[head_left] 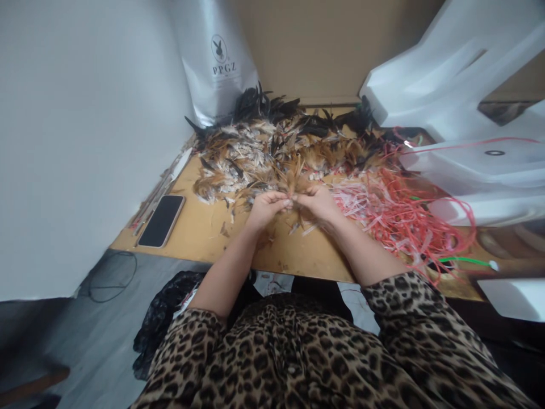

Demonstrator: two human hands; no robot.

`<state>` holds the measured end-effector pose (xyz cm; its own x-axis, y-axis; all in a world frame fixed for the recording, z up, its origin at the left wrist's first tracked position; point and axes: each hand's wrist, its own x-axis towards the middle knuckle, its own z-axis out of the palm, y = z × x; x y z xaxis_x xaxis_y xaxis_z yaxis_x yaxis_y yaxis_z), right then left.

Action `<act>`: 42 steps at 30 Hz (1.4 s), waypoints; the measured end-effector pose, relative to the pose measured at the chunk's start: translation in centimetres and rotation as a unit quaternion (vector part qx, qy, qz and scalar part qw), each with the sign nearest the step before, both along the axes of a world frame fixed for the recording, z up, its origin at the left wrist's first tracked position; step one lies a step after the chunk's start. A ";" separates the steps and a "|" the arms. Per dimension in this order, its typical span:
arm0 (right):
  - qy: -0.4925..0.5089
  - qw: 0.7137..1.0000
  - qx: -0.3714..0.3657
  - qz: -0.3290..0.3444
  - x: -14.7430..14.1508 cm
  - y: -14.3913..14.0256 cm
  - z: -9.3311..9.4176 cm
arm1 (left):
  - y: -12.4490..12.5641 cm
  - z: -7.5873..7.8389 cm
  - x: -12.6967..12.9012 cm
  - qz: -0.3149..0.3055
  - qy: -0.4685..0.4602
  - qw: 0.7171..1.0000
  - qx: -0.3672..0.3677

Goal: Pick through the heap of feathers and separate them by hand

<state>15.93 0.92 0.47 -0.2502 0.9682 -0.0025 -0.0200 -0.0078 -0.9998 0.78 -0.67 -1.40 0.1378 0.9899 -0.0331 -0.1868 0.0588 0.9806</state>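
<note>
Over the front of a wooden table [306, 258], my two hands meet with fingertips pinched close together. My left hand [269, 207] and my right hand [315, 203] are both closed on a small bunch of brown feathers [293, 177], whose tips fan upward away from me. The quill ends between my fingers are mostly hidden. Just beyond lies a wide heap of brown, white and black feathers [251, 149]. By my right hand spreads a tangled pile of pink-red plastic strings [395, 213].
A phone [162, 221] lies at the table's left edge, beside a white wall [97, 142]. A silvery printed bag [217, 74] stands behind the feathers. On the right is a white sewing machine [460, 170]. A black plastic bag [166, 318] sits below the table.
</note>
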 end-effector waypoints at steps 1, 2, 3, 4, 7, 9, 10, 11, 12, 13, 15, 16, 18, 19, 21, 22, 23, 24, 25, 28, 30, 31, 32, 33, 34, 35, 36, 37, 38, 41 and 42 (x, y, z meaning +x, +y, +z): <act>0.026 1.000 -0.010 0.015 0.0 0.0 0.0 | -0.1 0.1 -0.1 -0.021 -0.027 0.999 -0.017; 0.053 0.998 -0.019 0.035 -0.1 -0.1 0.0 | -0.2 0.1 -0.1 -0.040 -0.054 0.997 -0.032; 0.079 0.995 -0.027 0.056 -0.2 -0.1 0.0 | -0.2 0.1 -0.1 -0.055 -0.076 0.995 -0.043; 0.098 0.992 -0.032 0.072 -0.2 -0.1 -0.1 | -0.3 0.1 -0.1 -0.068 -0.091 0.992 -0.053; 0.085 0.994 -0.030 0.061 -0.1 0.1 -0.4 | -0.2 -0.1 0.0 -0.062 -0.095 0.992 -0.063; 0.033 0.999 -0.001 0.004 0.0 0.3 -0.6 | 0.0 -0.1 0.1 -0.019 -0.069 0.997 -0.041; 0.004 1.000 0.017 -0.022 0.1 0.3 -0.6 | 0.0 -0.1 0.2 0.010 -0.051 0.998 -0.021; -0.023 0.998 0.035 -0.041 0.1 0.4 -0.6 | 0.1 -0.1 0.3 0.041 -0.033 0.999 0.001; -0.045 0.996 0.050 -0.052 0.1 0.3 -0.6 | 0.1 0.0 0.3 0.067 -0.016 0.997 0.021; -0.059 0.995 0.061 -0.054 0.0 0.2 -0.6 | 0.1 0.1 0.4 0.086 -0.002 0.996 0.036; -0.066 0.994 0.071 -0.046 -0.3 0.0 -0.4 | 0.1 0.2 0.4 0.109 0.015 0.992 0.054; -0.061 0.995 0.070 -0.040 -0.4 -0.1 -0.3 | 0.1 0.2 0.4 0.115 0.020 0.992 0.057; -0.039 0.997 0.060 -0.029 -0.7 -0.3 -0.2 | 0.2 0.1 0.2 0.119 0.017 0.991 0.053; -0.027 0.998 0.049 -0.025 -0.8 -0.4 -0.2 | 0.2 0.1 0.2 0.116 0.009 0.992 0.044; -0.001 0.999 0.020 -0.025 -0.9 -0.2 -0.6 | 0.3 -0.1 0.0 0.093 -0.028 0.995 0.014; 0.012 1.000 0.006 -0.027 -0.9 -0.1 -0.9 | 0.3 -0.2 0.0 0.074 -0.054 0.996 -0.006; 0.026 0.999 -0.007 -0.030 -0.8 0.0 -1.2 | 0.3 -0.2 0.0 0.054 -0.082 0.995 -0.027; 0.041 0.999 -0.019 -0.029 -0.9 0.2 -1.5 | 0.4 -0.3 -0.1 0.035 -0.108 0.992 -0.045; 0.056 0.998 -0.031 -0.025 -0.9 0.3 -1.7 | 0.4 -0.4 -0.1 0.022 -0.130 0.989 -0.059; 0.078 0.995 -0.048 -0.026 -1.2 0.2 -1.9 | 0.5 -0.5 0.0 0.027 -0.147 0.987 -0.064; 0.060 0.997 -0.039 -0.043 -1.4 0.0 -1.5 | 0.6 -0.6 0.1 0.055 -0.114 0.991 -0.040; 0.044 0.997 -0.030 -0.051 -1.4 -0.1 -1.3 | 0.7 -0.7 0.2 0.071 -0.090 0.993 -0.023; 0.028 0.998 -0.019 -0.058 -1.4 -0.1 -1.1 | 0.7 -0.7 0.3 0.086 -0.064 0.994 -0.005; 0.014 0.998 -0.007 -0.061 -1.3 -0.2 -0.9 | 0.6 -0.7 0.3 0.099 -0.040 0.994 0.013; 0.006 0.998 0.005 -0.063 -1.3 -0.2 -0.8 | 0.5 -0.7 0.4 0.109 -0.020 0.993 0.030; 0.003 0.998 0.017 -0.064 -1.2 -0.2 -0.7 | 0.4 -0.6 0.5 0.114 -0.004 0.993 0.043; 0.003 0.998 0.026 -0.063 -1.1 -0.2 -0.6 | 0.3 -0.6 0.6 0.117 0.006 0.992 0.051; 0.007 0.998 0.032 -0.061 -1.1 -0.2 -0.6 | 0.2 -0.6 0.7 0.118 0.012 0.991 0.055; 0.013 0.998 0.036 -0.056 -1.1 -0.2 -0.6 | 0.1 -0.5 0.7 0.119 0.014 0.991 0.054; 0.040 0.997 0.051 -0.043 -1.3 -0.2 -1.0 | 0.0 -0.4 0.7 0.120 0.001 0.992 0.035; 0.054 0.996 0.057 -0.040 -1.4 -0.2 -1.2 | 0.1 -0.4 0.6 0.122 -0.006 0.992 0.028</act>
